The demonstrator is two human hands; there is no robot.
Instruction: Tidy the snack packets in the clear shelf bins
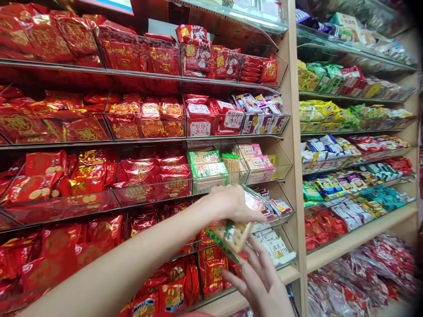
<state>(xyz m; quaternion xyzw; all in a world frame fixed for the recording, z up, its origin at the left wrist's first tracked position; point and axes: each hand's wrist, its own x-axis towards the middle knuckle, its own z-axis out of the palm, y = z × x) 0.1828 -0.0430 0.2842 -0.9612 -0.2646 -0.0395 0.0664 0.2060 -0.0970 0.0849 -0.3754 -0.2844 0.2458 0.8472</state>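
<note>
My left hand (pixel 233 204) reaches in from the lower left and is closed on the top of a clear packet of square crackers with green print (pixel 231 235). It holds the packet in front of the lower shelf bins. My right hand (pixel 259 281) is just beneath the packet, palm up and fingers spread, its fingertips close to or touching the packet's lower edge. Similar green cracker packets (pixel 208 169) lie in a clear bin right above my left hand.
Tilted clear-fronted shelves (pixel 148 141) hold several rows of red sweet and snack packets. A wooden upright (pixel 294 145) divides them from a right-hand shelf unit (pixel 357 132) with yellow, green, blue and red packets. White packets (pixel 274 248) lie behind my hands.
</note>
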